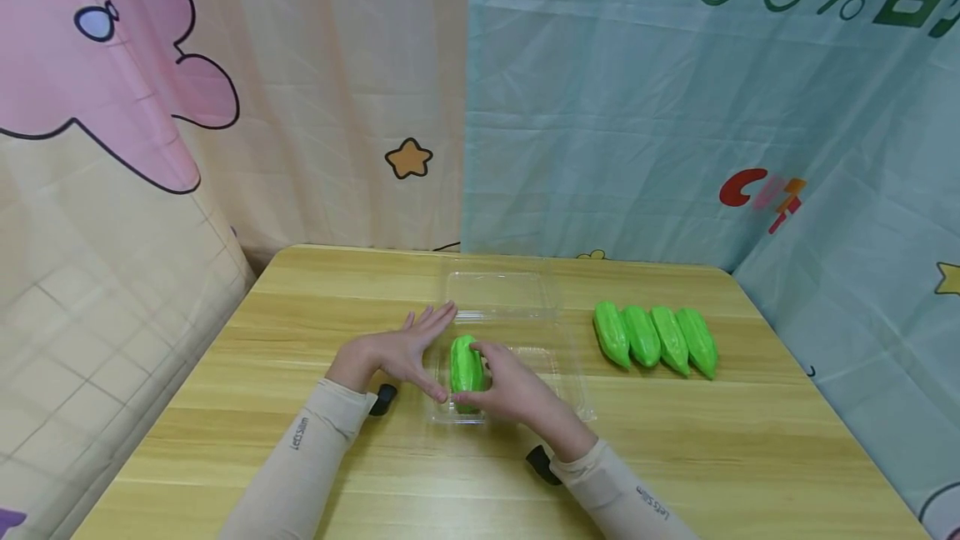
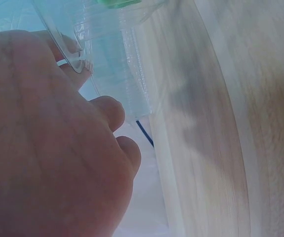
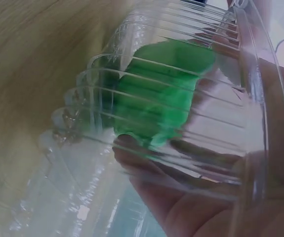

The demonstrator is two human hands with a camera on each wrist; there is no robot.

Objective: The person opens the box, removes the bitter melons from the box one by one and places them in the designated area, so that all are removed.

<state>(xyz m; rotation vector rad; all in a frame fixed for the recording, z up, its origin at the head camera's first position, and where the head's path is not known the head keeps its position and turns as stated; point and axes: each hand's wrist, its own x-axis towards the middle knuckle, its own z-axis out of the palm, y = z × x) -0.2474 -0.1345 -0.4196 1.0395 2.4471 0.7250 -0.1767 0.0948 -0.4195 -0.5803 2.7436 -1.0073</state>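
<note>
Inside a clear plastic clamshell box (image 1: 572, 386), a green ridged star fruit (image 1: 463, 363) lies lengthwise along the left side. My right hand (image 1: 513, 387) grips it, thumb by its near end and index finger across its upper part. In the right wrist view the star fruit (image 3: 156, 94) shows through the ribbed clear wall. My left hand (image 1: 397, 354) is spread at the box's left side, fingers reaching toward the hinge and thumb near the front left corner. The left wrist view shows its fingers (image 2: 111, 112) right at the plastic rim.
The box's lid (image 1: 495, 294) lies folded back, away from me. To the right of the box, several more green star fruits (image 1: 641, 336) stand side by side in a row on the wooden table (image 1: 315, 290). Printed curtains (image 1: 585, 148) hang behind the table and along both sides.
</note>
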